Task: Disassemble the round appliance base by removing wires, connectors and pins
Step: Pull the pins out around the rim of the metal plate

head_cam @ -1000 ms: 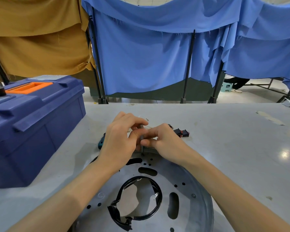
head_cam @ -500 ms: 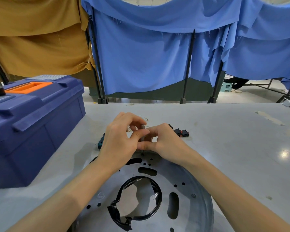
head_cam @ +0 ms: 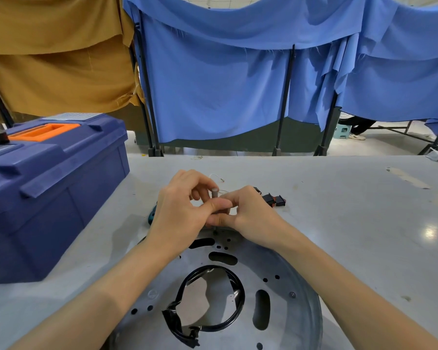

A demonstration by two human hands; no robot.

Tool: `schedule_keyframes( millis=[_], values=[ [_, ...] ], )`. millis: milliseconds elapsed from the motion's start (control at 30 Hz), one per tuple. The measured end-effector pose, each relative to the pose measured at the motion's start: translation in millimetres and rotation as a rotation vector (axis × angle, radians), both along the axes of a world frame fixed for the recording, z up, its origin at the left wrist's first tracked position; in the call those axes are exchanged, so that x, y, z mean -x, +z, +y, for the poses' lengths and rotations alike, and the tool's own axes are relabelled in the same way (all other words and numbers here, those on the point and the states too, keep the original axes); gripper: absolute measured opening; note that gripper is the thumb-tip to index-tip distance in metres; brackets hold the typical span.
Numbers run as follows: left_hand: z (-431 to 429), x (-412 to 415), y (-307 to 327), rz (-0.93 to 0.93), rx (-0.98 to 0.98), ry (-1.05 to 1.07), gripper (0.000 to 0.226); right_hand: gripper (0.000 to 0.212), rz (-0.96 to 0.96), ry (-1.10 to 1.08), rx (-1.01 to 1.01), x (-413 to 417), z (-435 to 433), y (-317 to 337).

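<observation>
A short grey pin (head_cam: 214,192) stood upright in the pinch of both hands, its top poking out above the thumbs. The left hand (head_cam: 180,213) had its thumb and curled forefinger closed on the upper part. The right hand (head_cam: 253,215) pinched it lower down, fingers tight. The fingers hid the foot of the pin, so I could not tell whether it sat in the plate or was free.

Directly under the grip lay the far rim of the base (head_cam: 293,322), a round perforated metal plate reaching back toward the person, with a black wire (head_cam: 173,323) looped round its middle opening.

The pin looked light, stiff and smooth, so likely to slip. The best hold was probably low, close to the plate.

Just right of the grip lay a black connector (head_cam: 273,200), beyond it a thin white lead (head_cam: 216,176), left of it a teal tool handle (head_cam: 152,215), and further left a toolbox (head_cam: 53,188).
</observation>
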State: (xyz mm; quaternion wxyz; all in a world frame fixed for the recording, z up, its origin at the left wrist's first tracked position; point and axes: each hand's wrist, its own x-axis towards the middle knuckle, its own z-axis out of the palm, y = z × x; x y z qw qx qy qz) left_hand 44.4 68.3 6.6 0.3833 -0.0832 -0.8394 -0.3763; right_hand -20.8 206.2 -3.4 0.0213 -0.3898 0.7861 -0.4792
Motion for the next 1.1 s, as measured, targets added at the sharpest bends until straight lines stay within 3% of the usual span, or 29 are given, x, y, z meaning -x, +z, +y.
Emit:
schedule_keyframes(
  millis=[100, 267, 433, 533, 667, 933, 1100],
  values=[
    [0.4, 0.5, 0.8, 0.004, 0.073, -0.013, 0.009, 0.008, -0.029, 0.009, -0.035, 1.2, -0.3, 0.3],
    [-1.6, -2.0, 1.6, 0.013, 0.141, -0.046, 0.026, 0.01, -0.043, 0.013, -0.023, 0.8, 0.4, -0.7],
    [-0.4, -0.4, 0.1, -0.033, -0.027, -0.022, 0.021, 0.012, -0.006, -0.002, 0.007, 0.4, 0.3, -0.7],
    [-0.2, -0.3, 0.1, -0.049, 0.003, -0.035, 0.012, 0.009, -0.053, 0.003, -0.02, 1.0, -0.2, -0.3],
    [-0.9, -1.3, 0.2, -0.038, 0.062, -0.058, 0.027, 0.012, -0.046, 0.009, -0.02, 1.5, 0.2, -0.8],
    [-1.1, 0.5, -1.1, -0.015, 0.045, -0.011, 0.009, 0.012, -0.043, 0.0, -0.023, 0.7, -0.7, -0.5],
    [-1.7, -0.6, -0.6, -0.021, 0.071, -0.059, 0.029, 0.013, -0.044, 0.001, -0.014, 1.0, -0.4, -1.1]
  ],
)
